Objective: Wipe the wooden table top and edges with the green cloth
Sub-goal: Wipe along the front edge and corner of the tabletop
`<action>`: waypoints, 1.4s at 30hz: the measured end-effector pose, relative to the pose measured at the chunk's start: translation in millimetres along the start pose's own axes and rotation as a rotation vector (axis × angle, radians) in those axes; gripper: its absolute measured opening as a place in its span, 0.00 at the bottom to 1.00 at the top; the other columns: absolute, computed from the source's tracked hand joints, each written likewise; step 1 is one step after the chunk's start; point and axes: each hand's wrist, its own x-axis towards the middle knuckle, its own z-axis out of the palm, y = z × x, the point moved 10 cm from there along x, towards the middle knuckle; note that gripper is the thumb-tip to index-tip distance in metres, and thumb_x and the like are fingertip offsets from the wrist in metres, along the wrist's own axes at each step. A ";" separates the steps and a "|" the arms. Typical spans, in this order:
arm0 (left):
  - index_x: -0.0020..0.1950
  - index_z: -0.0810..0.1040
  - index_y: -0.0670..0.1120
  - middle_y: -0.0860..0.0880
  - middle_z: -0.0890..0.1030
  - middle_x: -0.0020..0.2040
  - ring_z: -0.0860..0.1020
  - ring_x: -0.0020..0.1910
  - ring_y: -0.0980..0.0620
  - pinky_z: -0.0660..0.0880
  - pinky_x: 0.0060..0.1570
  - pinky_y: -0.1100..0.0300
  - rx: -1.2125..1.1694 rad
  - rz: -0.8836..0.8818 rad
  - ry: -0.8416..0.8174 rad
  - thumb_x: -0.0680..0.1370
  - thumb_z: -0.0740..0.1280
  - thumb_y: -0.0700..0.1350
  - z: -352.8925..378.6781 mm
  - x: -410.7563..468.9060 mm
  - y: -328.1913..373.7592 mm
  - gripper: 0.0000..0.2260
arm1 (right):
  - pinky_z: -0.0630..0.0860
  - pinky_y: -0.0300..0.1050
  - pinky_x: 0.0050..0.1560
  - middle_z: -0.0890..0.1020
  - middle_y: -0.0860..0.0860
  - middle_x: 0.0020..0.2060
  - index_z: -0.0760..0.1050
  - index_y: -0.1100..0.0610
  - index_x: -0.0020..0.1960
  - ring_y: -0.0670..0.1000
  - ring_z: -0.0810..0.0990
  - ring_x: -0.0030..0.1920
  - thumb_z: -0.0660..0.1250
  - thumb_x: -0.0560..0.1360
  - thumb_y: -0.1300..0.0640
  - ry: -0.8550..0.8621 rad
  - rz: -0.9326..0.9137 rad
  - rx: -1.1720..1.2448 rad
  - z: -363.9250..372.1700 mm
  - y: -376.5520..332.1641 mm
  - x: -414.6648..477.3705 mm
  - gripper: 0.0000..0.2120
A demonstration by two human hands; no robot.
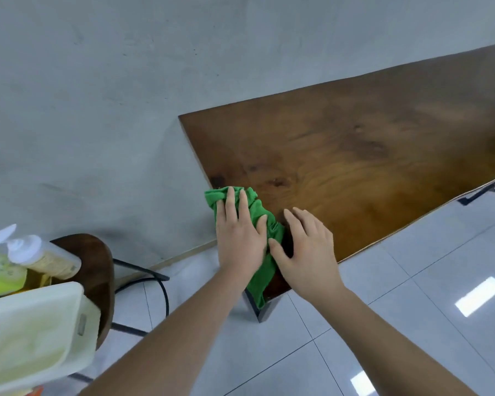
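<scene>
The crumpled green cloth [259, 208] lay at the near corner of the brown wooden worktop [355, 155], trailing over its edge. The left hand [239, 235] pressed it, grip apart with fingers straight; the right hand [307, 250] rested beside it, grip apart.

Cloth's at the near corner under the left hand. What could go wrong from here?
1. The green cloth is bunched and partly hangs over the table corner; the left hand only presses it flat, so it may slide off.
2. The stool with bottles stands close beside that edge; a wide sweep could knock them.
</scene>
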 end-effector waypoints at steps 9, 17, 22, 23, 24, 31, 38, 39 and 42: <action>0.90 0.55 0.46 0.45 0.52 0.91 0.53 0.88 0.35 0.52 0.87 0.41 0.009 -0.121 -0.056 0.88 0.60 0.57 4.7 -38.4 14.9 0.33 | 0.49 0.60 0.87 0.71 0.54 0.82 0.69 0.55 0.83 0.57 0.61 0.86 0.55 0.75 0.38 -0.032 0.011 0.030 -3.5 39.6 -28.4 0.40; 0.85 0.69 0.46 0.44 0.66 0.86 0.60 0.86 0.41 0.58 0.84 0.40 -0.008 -0.119 -0.031 0.89 0.55 0.61 -8.3 -11.6 12.8 0.29 | 0.51 0.60 0.87 0.71 0.53 0.81 0.64 0.54 0.86 0.57 0.62 0.85 0.65 0.79 0.47 -0.042 0.023 0.004 -28.7 96.4 19.7 0.36; 0.76 0.81 0.49 0.46 0.80 0.68 0.78 0.64 0.39 0.76 0.59 0.41 0.102 0.032 0.094 0.86 0.57 0.62 -15.9 6.4 25.9 0.27 | 0.57 0.62 0.85 0.73 0.54 0.80 0.65 0.55 0.86 0.59 0.65 0.84 0.68 0.82 0.48 -0.042 -0.006 -0.105 -43.2 136.8 64.7 0.35; 0.75 0.81 0.48 0.45 0.80 0.65 0.78 0.60 0.40 0.78 0.56 0.42 0.104 0.050 0.113 0.86 0.58 0.62 -17.3 9.2 27.4 0.26 | 0.58 0.62 0.85 0.74 0.55 0.79 0.65 0.55 0.85 0.59 0.66 0.83 0.68 0.82 0.47 -0.040 -0.008 -0.128 -45.8 145.3 74.1 0.35; 0.76 0.81 0.47 0.45 0.80 0.64 0.78 0.58 0.40 0.79 0.54 0.42 0.107 0.060 0.118 0.87 0.58 0.61 -18.1 11.7 29.4 0.26 | 0.60 0.63 0.84 0.75 0.55 0.78 0.66 0.56 0.85 0.60 0.67 0.82 0.69 0.82 0.47 -0.034 -0.012 -0.147 -48.1 152.7 83.7 0.34; 0.80 0.73 0.47 0.45 0.76 0.72 0.79 0.64 0.44 0.82 0.61 0.47 0.041 0.069 0.086 0.86 0.67 0.56 -12.5 15.2 53.5 0.24 | 0.65 0.65 0.81 0.78 0.58 0.75 0.69 0.58 0.83 0.63 0.72 0.79 0.67 0.85 0.49 0.002 -0.065 -0.175 -43.2 172.5 148.5 0.29; 0.64 0.79 0.46 0.47 0.71 0.71 0.79 0.64 0.45 0.82 0.62 0.49 0.000 0.015 0.165 0.81 0.77 0.48 -11.1 -5.8 65.0 0.15 | 0.62 0.62 0.83 0.68 0.59 0.83 0.61 0.56 0.87 0.63 0.66 0.82 0.60 0.90 0.50 -0.046 -0.112 -0.135 -35.2 157.0 201.6 0.28; 0.61 0.80 0.46 0.47 0.72 0.68 0.79 0.63 0.46 0.82 0.61 0.49 0.017 0.015 0.179 0.81 0.77 0.47 -11.0 -10.3 67.0 0.12 | 0.66 0.62 0.80 0.70 0.60 0.81 0.64 0.57 0.85 0.64 0.69 0.80 0.62 0.89 0.53 -0.019 -0.157 -0.107 -39.2 148.7 199.2 0.26; 0.59 0.82 0.46 0.48 0.76 0.63 0.78 0.58 0.45 0.82 0.59 0.46 0.125 0.013 0.216 0.83 0.74 0.48 -7.0 -25.4 73.0 0.08 | 0.77 0.59 0.61 0.78 0.57 0.66 0.78 0.57 0.70 0.61 0.79 0.62 0.68 0.84 0.60 0.080 -0.365 -0.022 -50.7 124.5 167.3 0.14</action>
